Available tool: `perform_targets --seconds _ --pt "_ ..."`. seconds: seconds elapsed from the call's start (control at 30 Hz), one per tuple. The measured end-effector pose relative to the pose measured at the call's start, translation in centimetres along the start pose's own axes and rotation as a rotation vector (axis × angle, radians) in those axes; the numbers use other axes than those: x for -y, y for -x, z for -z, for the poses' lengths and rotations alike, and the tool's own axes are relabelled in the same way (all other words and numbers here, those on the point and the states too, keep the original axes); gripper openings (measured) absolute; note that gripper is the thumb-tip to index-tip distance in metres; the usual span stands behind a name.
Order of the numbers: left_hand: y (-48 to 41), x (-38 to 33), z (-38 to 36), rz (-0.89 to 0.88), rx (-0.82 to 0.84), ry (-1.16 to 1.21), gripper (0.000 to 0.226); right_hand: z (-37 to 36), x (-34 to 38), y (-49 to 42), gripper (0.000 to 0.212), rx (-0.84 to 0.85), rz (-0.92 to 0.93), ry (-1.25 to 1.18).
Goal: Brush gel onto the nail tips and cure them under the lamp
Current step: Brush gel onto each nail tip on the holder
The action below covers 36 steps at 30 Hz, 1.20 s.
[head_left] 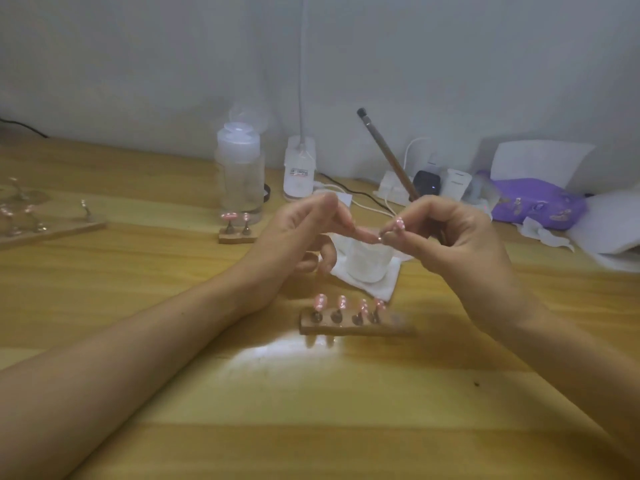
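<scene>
**Above the wooden table, one tip raised for close work**

A pale wooden table (346,427) runs back to a plain grey wall, and you hold both hands up over its middle. Your right hand (457,244) pinches a pink white-dotted nail tip (400,224) by the small metal peg under it, thumb and forefinger curled tight. A long brown brush handle (386,152) slants up from behind the same hand, so you seem to have the brush tucked there, though that grip is hidden. Your left hand (299,230) reaches across with its forefinger against the peg. Whether it pinches or merely steadies, I cannot tell through the blur. Holding the piece high and near your eyes probably lets you check the surface and turn it freely.

The tip looks glossy and rounded, pale pink with white flecks. Below your hands a brown wooden holder strip (398,329) carries four matching tips (320,301) on pegs. Its right end is bare, which is probably where the raised one belongs. A white jar (367,265) sits on a white wipe (381,285) just behind the strip, within easy reach. At the wall stands a white lamp base (299,174), and a bright patch of light falls just in front of the strip.
</scene>
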<state>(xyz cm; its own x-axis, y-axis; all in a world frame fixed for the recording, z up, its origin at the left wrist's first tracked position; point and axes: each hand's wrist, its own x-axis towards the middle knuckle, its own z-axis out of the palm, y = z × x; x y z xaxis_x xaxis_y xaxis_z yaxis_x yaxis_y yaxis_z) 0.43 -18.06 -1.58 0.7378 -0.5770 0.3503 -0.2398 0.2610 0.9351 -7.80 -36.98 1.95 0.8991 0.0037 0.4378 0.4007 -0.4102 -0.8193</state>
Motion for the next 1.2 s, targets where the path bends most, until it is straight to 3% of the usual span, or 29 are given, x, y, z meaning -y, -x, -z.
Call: perform_targets --seconds 0.17,0.27,0.73,0.87,1.0,1.1,1.2 --pt "-0.5 0.2 0.6 -0.031 -0.213 0.173 0.053 1.7 -2.0 4.4 0.015 -0.021 -0.162 0.086" --pt "-0.7 0.4 0.9 -0.031 -0.281 0.206 0.055 1.5 -2.7 5.6 0.017 0.026 -0.165 0.124" --pt "-0.7 0.6 1.0 -0.036 -0.377 0.234 0.047 1.8 -3.1 5.3 0.015 0.117 -0.143 0.204" --pt "-0.7 0.6 0.9 -0.103 -0.344 0.07 0.023 4.4 -2.3 5.4 0.031 0.071 -0.1 0.25" --pt "-0.7 0.6 0.6 -0.131 -0.215 -0.239 0.071 7.8 -1.5 4.7 0.03 0.052 0.048 0.201" --pt "-1.3 -0.5 1.4 -0.143 -0.014 -0.634 0.105 9.7 -1.4 3.5 0.034 0.106 0.036 -0.055" --pt "-2.0 -1.1 2.1 -0.071 0.123 -0.723 0.112 10.2 -2.1 2.1 0.042 0.095 -0.02 -0.289"
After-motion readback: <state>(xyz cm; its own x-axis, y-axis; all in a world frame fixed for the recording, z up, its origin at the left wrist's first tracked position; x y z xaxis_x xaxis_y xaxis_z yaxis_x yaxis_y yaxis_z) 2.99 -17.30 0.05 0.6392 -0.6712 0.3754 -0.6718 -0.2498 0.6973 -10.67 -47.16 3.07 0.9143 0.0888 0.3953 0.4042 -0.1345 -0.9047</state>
